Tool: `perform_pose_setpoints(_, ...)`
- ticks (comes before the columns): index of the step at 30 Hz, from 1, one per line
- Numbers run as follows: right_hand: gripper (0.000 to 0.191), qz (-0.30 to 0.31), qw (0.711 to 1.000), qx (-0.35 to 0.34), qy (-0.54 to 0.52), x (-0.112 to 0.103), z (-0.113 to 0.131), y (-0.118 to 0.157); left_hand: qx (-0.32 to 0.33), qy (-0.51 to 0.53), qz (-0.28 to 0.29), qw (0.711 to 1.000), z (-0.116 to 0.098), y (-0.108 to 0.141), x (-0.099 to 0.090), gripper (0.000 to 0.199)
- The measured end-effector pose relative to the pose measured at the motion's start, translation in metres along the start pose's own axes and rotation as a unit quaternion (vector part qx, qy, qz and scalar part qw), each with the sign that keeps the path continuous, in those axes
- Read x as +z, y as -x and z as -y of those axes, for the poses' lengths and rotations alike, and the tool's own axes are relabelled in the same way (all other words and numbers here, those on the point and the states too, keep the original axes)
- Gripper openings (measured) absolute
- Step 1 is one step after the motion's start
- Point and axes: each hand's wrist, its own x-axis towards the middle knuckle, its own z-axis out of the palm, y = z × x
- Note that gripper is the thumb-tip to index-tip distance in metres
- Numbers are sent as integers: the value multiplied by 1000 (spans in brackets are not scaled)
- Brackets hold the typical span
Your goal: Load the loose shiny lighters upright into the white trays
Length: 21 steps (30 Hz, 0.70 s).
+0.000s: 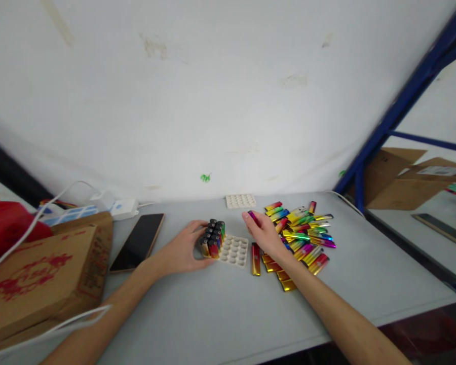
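My left hand (186, 248) is wrapped round the left end of a pale tray (235, 251) with rows of round hollows. Several shiny lighter-like sticks with black tops (213, 235) stand upright, packed together in that end of the tray. The hollows on its right side show bare. Above the table, right of the tray, my right hand (264, 230) pinches a purple lighter (254, 218), partly hidden by the fingers. Beside and beyond this hand lies a loose pile of metallic, many-coloured lighters (304, 235). One red and gold lighter (256, 259) lies between tray and pile.
A second pale tray (240, 201) lies against the back wall. To the left are a phone (139, 242), a brown cardboard box (49, 279), a power strip (124, 209) and white cables. A blue metal frame (399, 106) and an open carton (414, 182) stand at the right.
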Motion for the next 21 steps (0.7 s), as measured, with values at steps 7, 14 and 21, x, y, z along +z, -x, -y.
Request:
perform_pose_setpoints(7,51,-45,992,-32,111,9,3,6,-40,8,-22,999,1,-1,10,79)
perform_pose_setpoints(14,42,-36,989,-40,141,15,5,7,-60,10,-21,998,-1,-1,10,73)
perform_pose_setpoints(21,35,58,985,-87,140,8,10,9,-52,24,-21,998,-4,-2,11,69)
